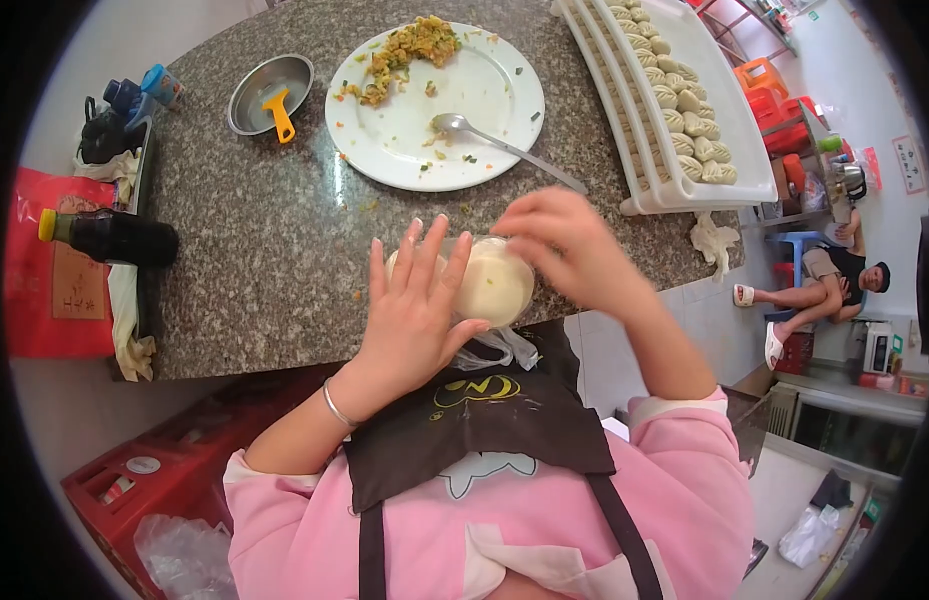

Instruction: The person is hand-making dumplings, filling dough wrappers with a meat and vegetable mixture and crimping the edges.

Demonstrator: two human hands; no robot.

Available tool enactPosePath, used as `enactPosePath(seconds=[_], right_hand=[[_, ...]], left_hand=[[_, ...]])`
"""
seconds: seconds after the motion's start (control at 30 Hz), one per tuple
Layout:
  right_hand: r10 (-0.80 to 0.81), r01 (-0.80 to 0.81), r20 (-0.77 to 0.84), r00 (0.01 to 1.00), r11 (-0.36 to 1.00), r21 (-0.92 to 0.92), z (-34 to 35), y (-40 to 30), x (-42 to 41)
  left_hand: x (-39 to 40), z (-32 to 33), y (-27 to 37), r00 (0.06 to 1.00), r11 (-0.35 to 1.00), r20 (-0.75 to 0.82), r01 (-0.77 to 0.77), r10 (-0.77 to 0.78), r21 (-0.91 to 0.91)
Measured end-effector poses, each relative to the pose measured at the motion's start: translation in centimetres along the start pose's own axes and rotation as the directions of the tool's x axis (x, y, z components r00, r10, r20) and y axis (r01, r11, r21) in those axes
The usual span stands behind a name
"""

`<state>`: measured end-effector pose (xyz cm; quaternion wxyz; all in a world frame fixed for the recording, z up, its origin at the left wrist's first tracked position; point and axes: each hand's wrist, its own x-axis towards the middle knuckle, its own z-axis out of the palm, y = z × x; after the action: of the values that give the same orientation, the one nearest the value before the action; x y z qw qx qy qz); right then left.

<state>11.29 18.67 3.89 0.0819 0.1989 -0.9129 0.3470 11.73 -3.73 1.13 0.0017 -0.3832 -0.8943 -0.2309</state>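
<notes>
Pale round dough wrappers [494, 285] lie at the table's near edge, apparently on or in clear plastic. My left hand [419, 300] rests on them with its fingers spread. A small green speck sits on the uncovered wrapper. My right hand [577, 244] is at the upper right rim of the wrappers, fingers bent and blurred; whether they pinch an edge is not clear. Beyond both hands stands a white plate [502, 82] with chopped yellow filling [415, 52] along its far left side. A metal spoon [502, 142] lies across the plate's right rim.
A metal bowl [243, 97] with a yellow-handled tool [281, 120] stands left of the plate. Stacked white trays [742, 150] hold several pleated dumplings [689, 124] at right. A dark bottle [126, 236] is at the left edge. A person [824, 281] sits across the room.
</notes>
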Motion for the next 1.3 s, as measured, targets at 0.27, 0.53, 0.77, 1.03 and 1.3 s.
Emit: enactPosePath(seconds=[0.27, 0.53, 0.77, 1.03, 1.3], right_hand=[[0.062, -0.062, -0.078, 0.995, 0.998, 0.002, 2.9, -0.5, -2.2], [0.068, -0.081, -0.130, 0.989, 0.992, -0.094, 3.2, -0.8, -1.9], [-0.001, -0.009, -0.100, 0.995, 0.996, -0.094, 3.1, -0.9, -1.4], [-0.214, 0.204, -0.133, 0.968, 0.975, -0.085, 2.1, -1.1, -1.7], [-0.043, 0.044, -0.014, 0.999, 0.992, 0.122, 1.6, -0.1, -2.0]], left_hand=[[-0.1, 0.0, -1.2, 0.988, 0.978, -0.131, 0.058, -0.085, -0.202], [0.5, 0.4, -0.6, 0.976, 0.964, -0.172, 0.086, -0.132, -0.252], [0.5, 1.0, -0.4, 0.961, 0.951, -0.225, 0.093, -0.164, -0.296], [0.6, 0.9, -0.7, 0.960, 0.941, -0.254, 0.024, -0.115, -0.337], [2.0, 0.6, -1.1, 0.944, 0.910, -0.326, -0.095, -0.046, -0.403]])
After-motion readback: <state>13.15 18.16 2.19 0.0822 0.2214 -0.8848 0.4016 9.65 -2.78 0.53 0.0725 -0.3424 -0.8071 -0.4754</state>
